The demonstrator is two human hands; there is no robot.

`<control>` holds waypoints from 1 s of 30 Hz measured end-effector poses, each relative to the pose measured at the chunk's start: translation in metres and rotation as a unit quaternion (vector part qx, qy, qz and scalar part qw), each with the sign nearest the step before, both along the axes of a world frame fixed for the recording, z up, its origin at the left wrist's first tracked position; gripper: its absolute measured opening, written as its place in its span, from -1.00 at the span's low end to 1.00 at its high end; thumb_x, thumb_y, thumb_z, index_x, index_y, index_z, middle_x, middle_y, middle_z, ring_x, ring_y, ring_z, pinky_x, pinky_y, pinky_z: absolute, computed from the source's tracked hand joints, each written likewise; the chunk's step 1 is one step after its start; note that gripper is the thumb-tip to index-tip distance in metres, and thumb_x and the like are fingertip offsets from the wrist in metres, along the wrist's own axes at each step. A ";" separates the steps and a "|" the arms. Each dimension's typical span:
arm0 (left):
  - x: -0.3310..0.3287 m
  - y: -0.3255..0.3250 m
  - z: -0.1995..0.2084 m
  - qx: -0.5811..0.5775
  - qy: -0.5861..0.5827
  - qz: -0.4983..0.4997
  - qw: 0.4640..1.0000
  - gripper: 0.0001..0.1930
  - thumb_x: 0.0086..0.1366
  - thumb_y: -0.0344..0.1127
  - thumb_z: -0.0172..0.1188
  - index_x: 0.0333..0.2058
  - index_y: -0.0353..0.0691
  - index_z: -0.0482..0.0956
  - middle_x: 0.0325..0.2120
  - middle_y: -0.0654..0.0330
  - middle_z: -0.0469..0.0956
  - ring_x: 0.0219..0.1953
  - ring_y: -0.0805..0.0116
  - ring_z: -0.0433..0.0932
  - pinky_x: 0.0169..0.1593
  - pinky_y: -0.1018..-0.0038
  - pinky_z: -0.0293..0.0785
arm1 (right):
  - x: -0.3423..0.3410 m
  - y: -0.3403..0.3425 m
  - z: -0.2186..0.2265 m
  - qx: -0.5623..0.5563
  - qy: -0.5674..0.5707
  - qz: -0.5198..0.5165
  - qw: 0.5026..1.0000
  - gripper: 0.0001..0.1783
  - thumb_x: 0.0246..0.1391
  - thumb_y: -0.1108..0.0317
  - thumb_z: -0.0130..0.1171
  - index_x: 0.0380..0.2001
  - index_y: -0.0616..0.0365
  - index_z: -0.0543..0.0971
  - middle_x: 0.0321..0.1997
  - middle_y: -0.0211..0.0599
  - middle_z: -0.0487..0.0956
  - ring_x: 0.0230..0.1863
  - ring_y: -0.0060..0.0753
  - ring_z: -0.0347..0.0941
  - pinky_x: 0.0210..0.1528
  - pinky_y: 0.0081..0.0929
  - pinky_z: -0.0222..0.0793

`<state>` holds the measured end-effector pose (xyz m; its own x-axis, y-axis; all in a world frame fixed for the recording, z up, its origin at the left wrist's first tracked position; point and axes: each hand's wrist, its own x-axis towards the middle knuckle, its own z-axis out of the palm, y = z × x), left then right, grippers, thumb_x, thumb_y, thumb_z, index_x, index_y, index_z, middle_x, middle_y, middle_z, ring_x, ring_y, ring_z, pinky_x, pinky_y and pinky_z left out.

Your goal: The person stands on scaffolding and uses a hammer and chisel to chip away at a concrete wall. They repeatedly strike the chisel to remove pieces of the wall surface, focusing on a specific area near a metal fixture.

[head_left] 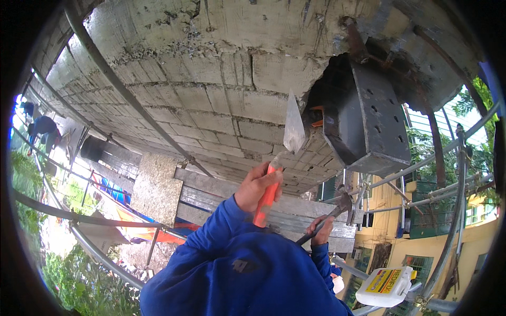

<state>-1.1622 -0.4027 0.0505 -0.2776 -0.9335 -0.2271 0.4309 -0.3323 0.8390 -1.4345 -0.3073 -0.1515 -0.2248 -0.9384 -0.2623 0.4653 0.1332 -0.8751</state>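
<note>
My left hand (255, 188) is closed round the orange handle of a pointed trowel (294, 129). The grey blade points up in front of the block wall (211, 100), and I cannot tell whether its tip touches the wall. Lower and to the right, my right hand (322, 230) grips a hammer (345, 203) by its dark handle, the metal head up. Right of the trowel blade, a dark grey steel bracket (371, 118) with several holes sits in a ragged opening in the wall. An orange piece (317, 116) shows inside the opening.
Scaffold pipes (113, 79) cross on the left, with more on the right. Metal planks (211, 203) and a board (154, 187) lie below my arms. A white jug (385, 287) rests at the lower right. Rusty bars (432, 142) hang beside the bracket. Another person (43, 131) is far left.
</note>
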 end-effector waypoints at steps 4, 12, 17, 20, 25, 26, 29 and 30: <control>0.007 -0.004 0.015 0.060 0.079 0.009 0.995 -0.69 0.32 -0.19 0.14 -0.08 -0.26 0.40 -0.37 0.20 0.48 -0.53 0.43 0.46 -0.48 0.49 0.41 | -0.003 -0.001 -0.005 0.006 -0.011 -0.011 1.000 -0.30 0.16 -0.41 -0.15 -0.42 0.12 0.29 -0.71 -0.32 0.28 -0.79 -0.40 0.22 -0.74 -0.41 0.24; 0.024 -0.008 0.032 0.090 0.166 0.011 0.982 -0.74 0.31 -0.19 0.14 -0.14 -0.21 0.40 -0.37 0.22 0.44 -0.50 0.43 0.43 -0.46 0.47 0.39 | -0.001 -0.005 0.005 0.014 -0.002 -0.013 1.000 -0.29 0.14 -0.42 -0.14 -0.44 0.12 0.30 -0.71 -0.32 0.28 -0.80 -0.39 0.22 -0.74 -0.40 0.24; 0.029 -0.009 0.035 0.080 0.172 0.031 0.981 -0.75 0.32 -0.18 0.13 -0.17 -0.21 0.42 -0.38 0.25 0.43 -0.48 0.48 0.40 -0.45 0.50 0.40 | 0.003 -0.006 0.013 0.014 0.009 -0.010 1.000 -0.28 0.15 -0.42 -0.15 -0.46 0.13 0.30 -0.73 -0.32 0.27 -0.79 -0.39 0.22 -0.73 -0.41 0.24; 0.030 -0.009 0.041 0.071 0.154 0.040 0.985 -0.77 0.33 -0.17 0.12 -0.20 -0.20 0.42 -0.39 0.27 0.42 -0.48 0.51 0.39 -0.45 0.54 0.41 | 0.000 -0.006 0.008 0.007 0.000 -0.009 1.000 -0.27 0.15 -0.43 -0.16 -0.47 0.13 0.31 -0.73 -0.32 0.27 -0.78 -0.39 0.23 -0.72 -0.42 0.25; 0.032 -0.008 0.042 0.072 0.154 0.050 0.984 -0.72 0.36 -0.12 0.11 -0.18 -0.21 0.41 -0.38 0.27 0.41 -0.50 0.56 0.37 -0.48 0.61 0.39 | -0.005 -0.008 0.004 0.001 -0.017 -0.005 1.000 -0.25 0.13 -0.45 -0.17 -0.48 0.13 0.32 -0.73 -0.31 0.27 -0.77 -0.39 0.23 -0.72 -0.43 0.25; 0.032 -0.008 0.041 0.071 0.154 0.052 0.984 -0.70 0.36 -0.10 0.11 -0.16 -0.22 0.40 -0.37 0.27 0.41 -0.51 0.57 0.36 -0.50 0.63 0.37 | -0.007 -0.008 0.003 0.003 -0.008 0.001 1.000 -0.26 0.13 -0.46 -0.18 -0.47 0.11 0.32 -0.73 -0.32 0.27 -0.78 -0.40 0.22 -0.71 -0.43 0.24; 0.032 -0.008 0.040 0.073 0.169 0.059 0.981 -0.72 0.37 -0.12 0.10 -0.15 -0.22 0.40 -0.36 0.27 0.42 -0.50 0.57 0.37 -0.49 0.64 0.40 | -0.006 -0.008 0.010 0.012 0.008 0.016 1.000 -0.27 0.12 -0.48 -0.21 -0.46 0.07 0.31 -0.73 -0.34 0.28 -0.78 -0.42 0.18 -0.70 -0.42 0.21; 0.032 -0.009 0.040 0.075 0.171 0.060 0.981 -0.72 0.37 -0.13 0.10 -0.15 -0.22 0.40 -0.36 0.26 0.42 -0.50 0.57 0.38 -0.49 0.64 0.40 | -0.007 -0.009 0.010 0.013 0.007 0.016 1.000 -0.26 0.12 -0.48 -0.21 -0.46 0.07 0.31 -0.73 -0.33 0.28 -0.78 -0.42 0.18 -0.69 -0.42 0.21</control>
